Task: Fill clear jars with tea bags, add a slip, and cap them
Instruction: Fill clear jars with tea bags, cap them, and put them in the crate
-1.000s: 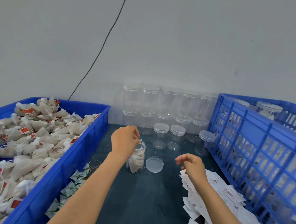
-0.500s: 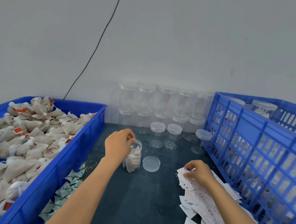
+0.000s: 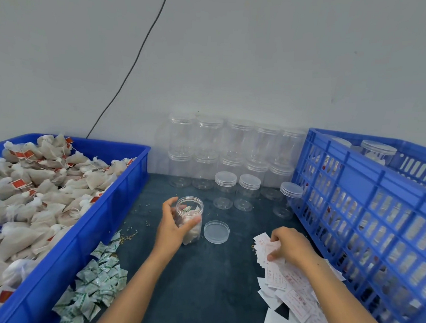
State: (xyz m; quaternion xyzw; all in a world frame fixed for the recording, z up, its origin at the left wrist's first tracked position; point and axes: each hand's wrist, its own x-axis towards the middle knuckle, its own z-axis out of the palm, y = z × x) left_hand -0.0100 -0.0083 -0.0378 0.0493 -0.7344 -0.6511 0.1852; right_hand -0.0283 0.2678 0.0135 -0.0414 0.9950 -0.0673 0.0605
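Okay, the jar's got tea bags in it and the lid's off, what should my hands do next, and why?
Probably pinch one slip off the paper pile with the right hand and carry it to the open jar. The left hand steadies the jar, which holds tea bags; its lid lies beside it.

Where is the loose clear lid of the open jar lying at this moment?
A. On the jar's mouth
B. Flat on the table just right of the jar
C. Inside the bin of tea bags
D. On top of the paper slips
B: the lid lies flat on the dark table right beside the open jar, which the left hand holds, while the right hand rests on the paper slips.
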